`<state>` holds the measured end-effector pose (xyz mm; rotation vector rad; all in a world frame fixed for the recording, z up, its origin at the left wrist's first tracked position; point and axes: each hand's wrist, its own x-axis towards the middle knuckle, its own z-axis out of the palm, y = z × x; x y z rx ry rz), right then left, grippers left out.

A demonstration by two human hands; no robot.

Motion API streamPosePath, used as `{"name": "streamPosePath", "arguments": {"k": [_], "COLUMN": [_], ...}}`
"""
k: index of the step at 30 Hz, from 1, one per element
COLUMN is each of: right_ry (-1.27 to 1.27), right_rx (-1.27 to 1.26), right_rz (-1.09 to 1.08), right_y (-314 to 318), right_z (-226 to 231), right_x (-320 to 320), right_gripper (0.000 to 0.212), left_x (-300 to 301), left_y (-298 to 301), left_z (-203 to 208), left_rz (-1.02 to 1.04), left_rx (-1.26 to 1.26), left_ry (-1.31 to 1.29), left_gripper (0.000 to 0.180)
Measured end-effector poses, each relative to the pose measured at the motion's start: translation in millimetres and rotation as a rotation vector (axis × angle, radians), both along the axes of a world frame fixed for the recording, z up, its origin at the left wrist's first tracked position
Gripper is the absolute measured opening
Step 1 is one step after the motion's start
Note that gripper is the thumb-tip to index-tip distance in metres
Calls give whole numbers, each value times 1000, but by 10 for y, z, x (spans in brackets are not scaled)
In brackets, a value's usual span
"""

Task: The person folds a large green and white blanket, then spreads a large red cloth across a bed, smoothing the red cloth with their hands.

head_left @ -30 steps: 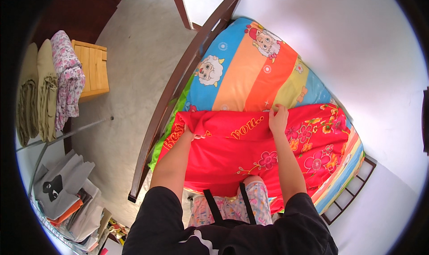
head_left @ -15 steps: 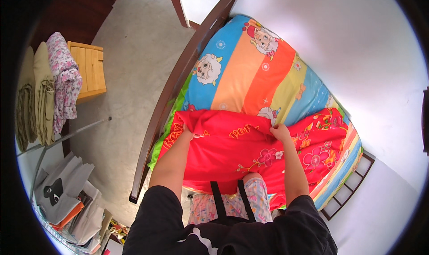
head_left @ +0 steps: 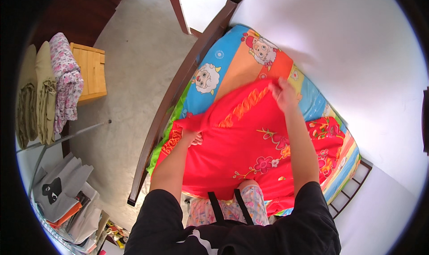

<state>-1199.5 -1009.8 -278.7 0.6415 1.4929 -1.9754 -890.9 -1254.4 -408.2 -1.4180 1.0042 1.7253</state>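
A red bed cover, with embroidered flowers and orange lettering, lies over the near part of the bed. My left hand is closed on its cloth near the left side of the bed, where the fabric bunches. Farther out and to the right, my right hand, a little blurred, grips the cover's far edge and lifts it. Between the two hands the cloth slopes up to the right. Under it spreads a striped sheet with cartoon sheep, bare at the far end. My knee is against the near side of the bed.
A dark wooden bed rail runs along the left, and a white wall borders the right. On the left are folded fabrics, a wooden stool, a metal rod and a pile of bags.
My right hand has moved away from me, drawing the cover's far edge up over the sheet. The flowered part at the right has spread out more. My left hand stays about where it was.
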Motion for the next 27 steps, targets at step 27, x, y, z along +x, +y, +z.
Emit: {"name": "streamPosePath", "arguments": {"k": [27], "right_ry": [599], "right_rx": [786], "right_rz": [798], "right_y": [-1411], "right_z": [-560], "right_x": [-1140], "right_gripper": [54], "left_x": [-106], "left_y": [32], "left_z": [217], "left_rz": [-167], "left_rx": [-151], "left_ry": [-2], "left_gripper": [52]}}
